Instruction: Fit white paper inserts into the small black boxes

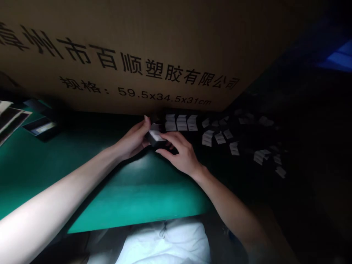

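Note:
Near the middle of the view, my left hand (137, 136) is closed around the left side of a small black box with a white piece inside (156, 136). My right hand (180, 150) grips the same box from the right, with the index finger at the white piece and the thumb at the near lower edge. Dim light and my fingers hide part of the box. Just beyond my right hand stands a row of similar small boxes with folded white pieces (181, 123). More white pieces (220, 138) lie scattered to the right, many in deep shadow.
A large cardboard carton (154, 40) with printed characters rises along the back. The green tabletop (132, 205) ends just in front of my lap. At the left lie a flat dark box (41, 128) and stacked flat pieces (12, 121). The far right is very dark.

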